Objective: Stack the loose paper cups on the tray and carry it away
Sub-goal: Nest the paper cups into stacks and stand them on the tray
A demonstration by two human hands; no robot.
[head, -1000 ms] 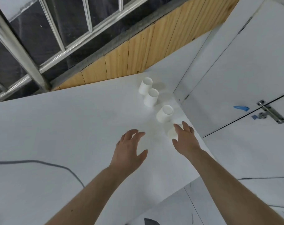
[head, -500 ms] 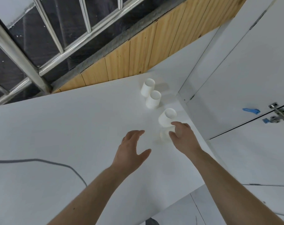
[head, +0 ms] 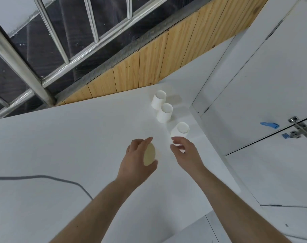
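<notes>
White table (head: 61, 146) under a barred window (head: 61, 41); three cups (head: 164, 113) stand upright in a row near its right edge. Left hand (head: 137, 162) grasps a fourth cup (head: 149, 156) tipped sideways, likely for nesting; right hand (head: 184, 151) loose, empty, beside the nearest cup (head: 180, 130); no tray visible.

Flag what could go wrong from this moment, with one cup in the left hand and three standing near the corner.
1. The left hand pinches the tilted white paper cup only by fingertips and thumb; thin paper could crush or slip.
2. The right hand hovers open just short of the nearest standing white paper cup, which a careless reach could tip.
3. That cup stands close to the white table edge and might roll off.
</notes>
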